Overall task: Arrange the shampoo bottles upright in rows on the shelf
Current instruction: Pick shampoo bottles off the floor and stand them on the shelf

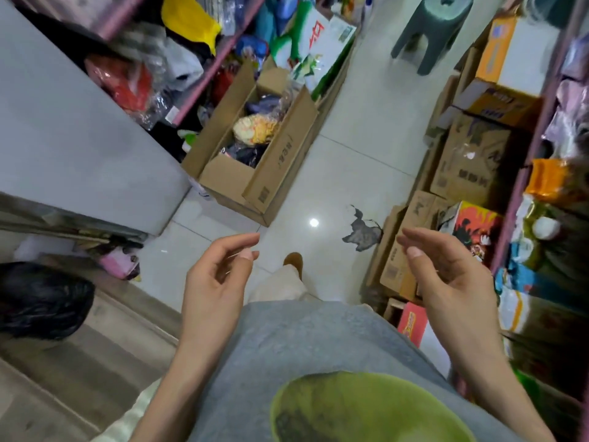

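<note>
Head view, looking down an aisle. The left hand (216, 275) and right hand (452, 275) hung before the torso, palms turned toward each other, fingers loosely curled and thumbs near the forefingers; neither held anything. No shampoo bottle could be made out with certainty; whether any stood among the blurred goods on the right shelf (522, 193) or the left shelf (204, 74) could not be told, so neither its direction from the hands nor its long axis could be judged. The right hand lay nearer the right shelf, the left nearer the grey cabinet (73, 122). On the floor (360, 122) ahead, an open carton (255, 148) of packed goods stood left of the walkway, stacked boxes (471, 161) lined the right, and a stool (430, 33) stood farther off. A foot (293, 261) pointed forward between them.
</note>
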{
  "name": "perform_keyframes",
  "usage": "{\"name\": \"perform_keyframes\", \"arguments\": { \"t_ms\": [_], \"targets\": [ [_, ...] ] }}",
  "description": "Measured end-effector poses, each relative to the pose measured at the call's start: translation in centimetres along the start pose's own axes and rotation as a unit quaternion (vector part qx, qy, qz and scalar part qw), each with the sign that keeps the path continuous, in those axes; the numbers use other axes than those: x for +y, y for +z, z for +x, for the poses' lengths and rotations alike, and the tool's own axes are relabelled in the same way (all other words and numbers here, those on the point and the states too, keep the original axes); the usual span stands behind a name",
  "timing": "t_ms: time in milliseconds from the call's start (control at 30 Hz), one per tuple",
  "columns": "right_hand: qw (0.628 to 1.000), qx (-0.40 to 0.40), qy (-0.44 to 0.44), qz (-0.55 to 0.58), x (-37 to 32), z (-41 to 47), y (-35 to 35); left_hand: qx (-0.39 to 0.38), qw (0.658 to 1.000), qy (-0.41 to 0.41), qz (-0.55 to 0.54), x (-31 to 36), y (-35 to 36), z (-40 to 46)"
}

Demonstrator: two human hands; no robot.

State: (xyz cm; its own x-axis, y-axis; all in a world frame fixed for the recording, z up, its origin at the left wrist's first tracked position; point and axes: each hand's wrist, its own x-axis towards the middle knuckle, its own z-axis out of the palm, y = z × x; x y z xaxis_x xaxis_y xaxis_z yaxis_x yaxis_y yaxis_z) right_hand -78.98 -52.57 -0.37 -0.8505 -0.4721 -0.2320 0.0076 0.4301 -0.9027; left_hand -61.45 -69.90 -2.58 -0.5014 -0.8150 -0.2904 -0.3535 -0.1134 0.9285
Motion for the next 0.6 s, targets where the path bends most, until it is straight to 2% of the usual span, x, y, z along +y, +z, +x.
{"name": "perform_keyframes", "arguments": {
  "t_ms": [400,600],
  "targets": [
    [0.995,0.052,0.082,-0.011,-2.2,7.5,2.7,-0.084,0.996,0.030,0.031,6.3,2.8,14.6],
    [0.994,0.060,0.088,-0.009,-3.3,15.8,1.8,-0.101,0.993,0.046,0.030,9.2,7.4,21.8]
  ]
}}
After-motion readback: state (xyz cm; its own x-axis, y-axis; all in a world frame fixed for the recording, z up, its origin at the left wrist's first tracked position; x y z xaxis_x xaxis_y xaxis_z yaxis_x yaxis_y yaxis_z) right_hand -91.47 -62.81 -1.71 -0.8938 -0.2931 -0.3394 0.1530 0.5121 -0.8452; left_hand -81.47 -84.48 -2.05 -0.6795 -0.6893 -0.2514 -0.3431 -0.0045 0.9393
